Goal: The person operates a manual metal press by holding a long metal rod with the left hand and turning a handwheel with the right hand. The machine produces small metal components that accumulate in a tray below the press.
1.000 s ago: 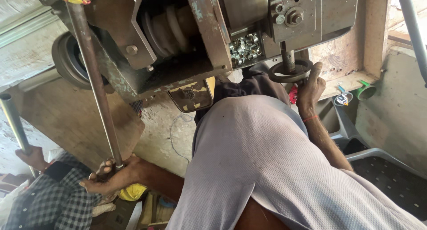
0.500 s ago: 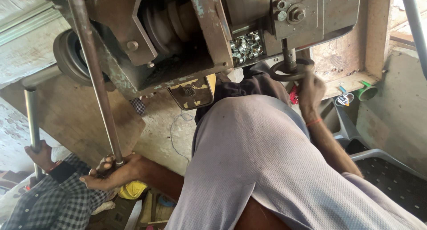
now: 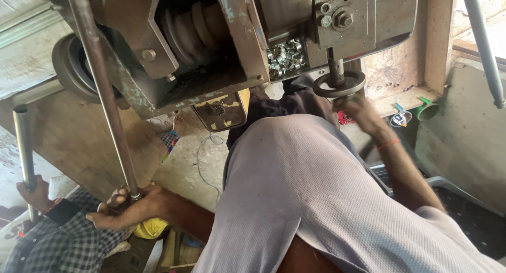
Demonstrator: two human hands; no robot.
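At the far left, a co-worker's hand, above a dark cuff and checked sleeve, is wrapped around a short grey metal pipe that stands nearly upright against the brown board behind it.

Just to the right, the person's left hand is closed around the lower end of a long steel rod. The fingers curl round the rod from the left and the thumb lies along the top; no gap shows between hand and metal. The rod rises from the fist, tilting slightly left, and passes in front of the worn grey-green machine housing to the top edge of the view. A crumpled yellow cloth lies just under the left wrist.

In the middle, a stepped dark pulley sits inside the housing, and a heap of small shiny metal rings lies in a recess to its right.

Further right, the person's right hand is closed on the near rim of a small dark round handwheel mounted on a short vertical shaft beneath the machine. The hand is blurred, so the exact finger position cannot be told. A red thread circles the right wrist. A green cup rests on the ledge beyond, well apart from the hand.
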